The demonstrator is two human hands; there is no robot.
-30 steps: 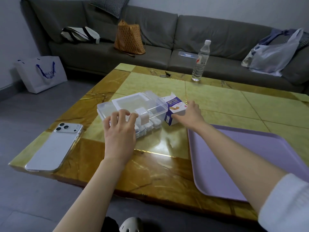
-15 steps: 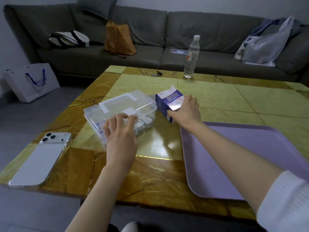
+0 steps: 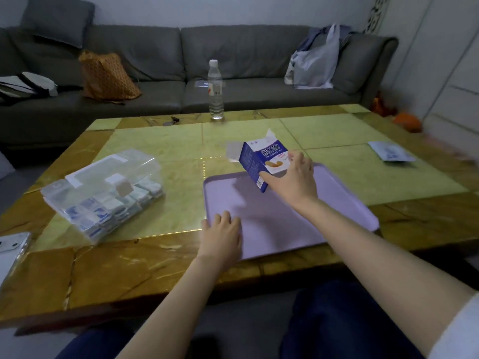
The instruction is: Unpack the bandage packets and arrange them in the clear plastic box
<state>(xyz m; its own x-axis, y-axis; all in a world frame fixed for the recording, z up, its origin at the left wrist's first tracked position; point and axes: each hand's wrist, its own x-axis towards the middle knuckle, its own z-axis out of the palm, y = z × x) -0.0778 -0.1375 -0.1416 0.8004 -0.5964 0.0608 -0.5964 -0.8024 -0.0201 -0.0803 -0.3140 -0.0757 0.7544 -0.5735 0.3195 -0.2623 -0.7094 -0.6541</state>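
My right hand grips a blue and white bandage carton with its top flaps open, held tilted above the far edge of the lilac tray. My left hand rests with fingers spread on the tray's near left corner. The clear plastic box sits on the table to the left, lid down, with rows of bandage packets showing through its front wall. It stands apart from both hands.
A water bottle stands at the table's far edge, with keys to its left. A loose packet lies at the far right. A white phone lies at the left edge. A grey sofa with bags runs behind.
My right hand has lifted the carton from beside the clear box and carried it right, over the tray. My left hand left the box and now rests on the tray's corner.
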